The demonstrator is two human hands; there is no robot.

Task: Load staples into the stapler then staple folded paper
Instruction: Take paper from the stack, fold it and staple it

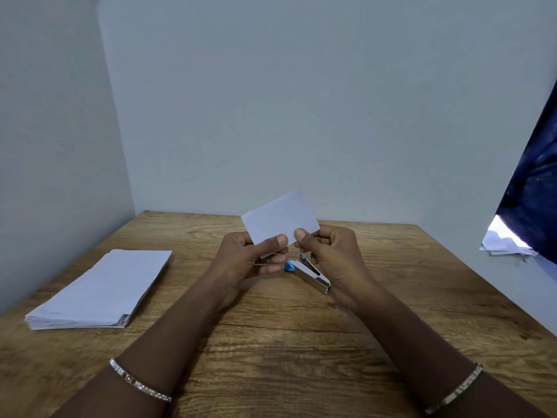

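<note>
no words or numbers I can read, the folded paper [280, 217] I hold looks blank, the stapler [313, 274] shows no name I can make out

1. The table [286, 342] stands in a corner, with one wall behind it and another along its left side.
2. A stack of paper [99, 291] lies on the table's left part, well apart from the hands.
3. Above the table's middle, the left hand [247, 260] and right hand [328, 254] hold the folded paper [280, 217] between them.
4. The stapler [310, 274] lies on the table below the hands, just beside the right one.
5. Beyond the table's right edge, loose sheets [506, 245] lie at the lower edge of a cloth [536, 191].
</note>
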